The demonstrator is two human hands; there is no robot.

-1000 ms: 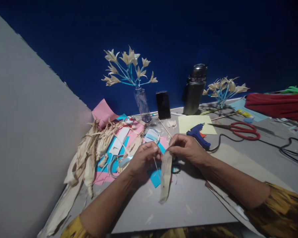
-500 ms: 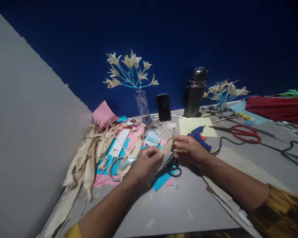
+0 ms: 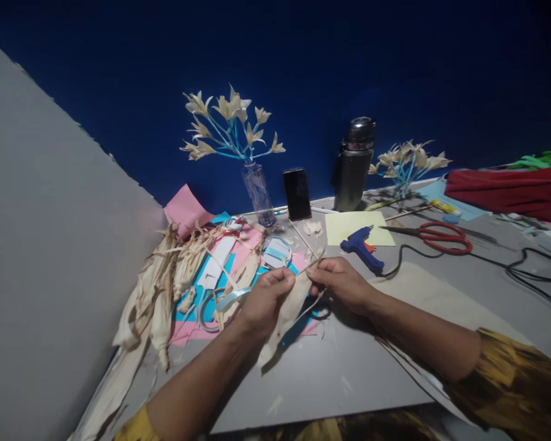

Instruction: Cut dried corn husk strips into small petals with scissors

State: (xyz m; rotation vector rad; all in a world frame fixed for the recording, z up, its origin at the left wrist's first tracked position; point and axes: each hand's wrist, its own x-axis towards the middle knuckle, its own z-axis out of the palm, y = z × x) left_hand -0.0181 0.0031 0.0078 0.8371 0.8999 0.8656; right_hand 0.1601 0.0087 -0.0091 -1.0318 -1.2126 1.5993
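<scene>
Pale dried husk (image 3: pixel 282 321) hangs between your hands above the bench (image 3: pixel 349 380), its long axis slanting from your fingertips down toward you and to the left. Your left hand (image 3: pixel 264 300) and right hand (image 3: pixel 342 285) both pinch its top end, equally near. Behind them, a clear bottle (image 3: pixel 258 196) holds flowers (image 3: pixel 229 119).

Free: bare table (image 3: pixel 349 380) toward near edge, below left hand (image 3: pixel 264 300) & right hand (image 3: pixel 342 283), except husk strip (image 3: pixel 284 318) dangling btwn them. Shut off on L by husk pile (image 3: pixel 165 294) w/ paper scraps, grey panel (image 3: pixel 50 245) close behind. Ahead: black scissors (image 3: pixel 322 311) just under hands, glue gun (image 3: pixel 362 248) near right hand, cord (image 3: pixel 523 275) snaking R. Far back by wall: vase (image 3: pixel 257 193), phone (image 3: pixel 297 194), flask (image 3: pixel 352 165). Red scissors (image 3: pixel 441 236) well R.
</scene>
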